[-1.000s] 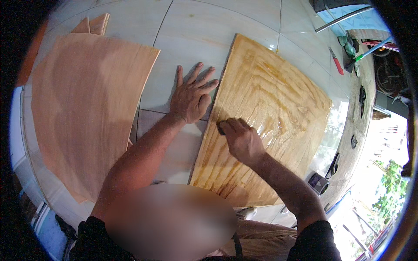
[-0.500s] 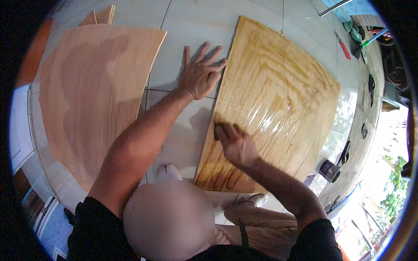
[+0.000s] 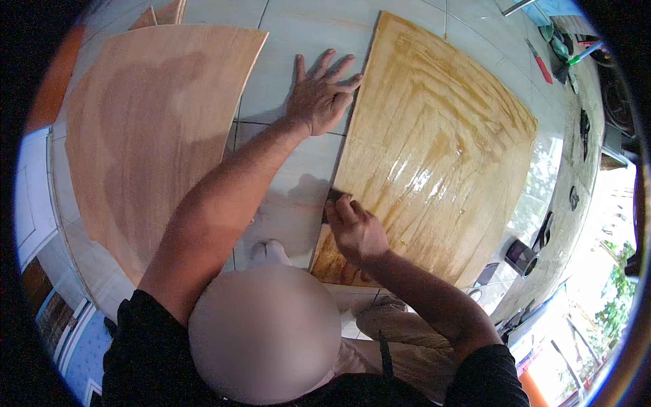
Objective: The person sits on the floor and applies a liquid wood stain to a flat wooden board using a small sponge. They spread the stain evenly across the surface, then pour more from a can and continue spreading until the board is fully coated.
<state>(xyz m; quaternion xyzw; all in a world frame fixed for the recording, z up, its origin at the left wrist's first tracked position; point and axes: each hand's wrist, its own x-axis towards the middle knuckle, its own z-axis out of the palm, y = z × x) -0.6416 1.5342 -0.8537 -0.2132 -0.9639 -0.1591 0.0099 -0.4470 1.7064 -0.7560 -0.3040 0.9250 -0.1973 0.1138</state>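
A plywood panel (image 3: 434, 129), wet and glossy with yellow-brown streaks, lies on the floor to the right of centre. My left hand (image 3: 321, 100) rests on the floor tiles along the panel's left edge, fingers spread and thumb side close against it. My right hand (image 3: 359, 234) is closed round a dark, flat pad (image 3: 334, 197) at the panel's left edge, nearer to me; its exact kind is hard to make out. Beside and below that hand the wood looks darker brown.
A dry plywood sheet (image 3: 156, 115) lies at the left, with more pieces (image 3: 168, 12) behind it. A dark tin (image 3: 521, 258) stands off the panel's right side. At the far right are a red-handled tool (image 3: 540, 66) and sandals (image 3: 543, 234). Pale floor tiles (image 3: 285, 169) run between the boards.
My right hand has slid the dark pad slightly left, onto the panel's left edge. My left hand stays spread beside the panel. The whole view has shifted a little.
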